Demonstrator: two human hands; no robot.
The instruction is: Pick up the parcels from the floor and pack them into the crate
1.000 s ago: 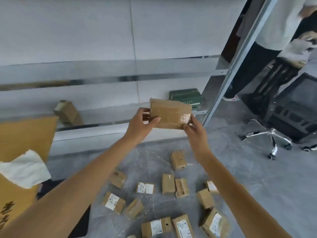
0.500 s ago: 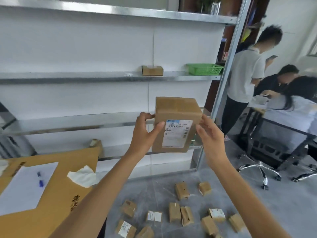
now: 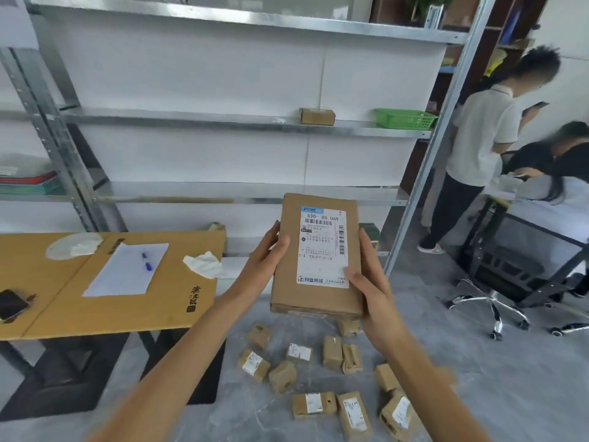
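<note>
I hold a brown cardboard parcel (image 3: 287, 282) upright at chest height, its white shipping label facing me. My left hand (image 3: 263, 261) grips its left edge, thumb on the front. My right hand (image 3: 369, 282) grips the right edge, thumb across the label's lower corner. Below on the grey floor lie several small brown parcels (image 3: 331, 352), some with white labels. A green plastic crate (image 3: 404, 119) sits on the middle shelf at the right, with another small parcel (image 3: 317, 116) on the same shelf to its left.
A table covered with cardboard (image 3: 95, 298) stands at the left, bearing a paper sheet, a pen, tissues and a phone. Metal shelving (image 3: 223, 122) fills the wall ahead. At the right, people stand and sit by a desk, with an office chair base (image 3: 490, 301) nearby.
The view has lifted from the floor to the shelves. The parcel has turned in my hands from flat with its plain side showing to upright with the label facing me, and come closer.
</note>
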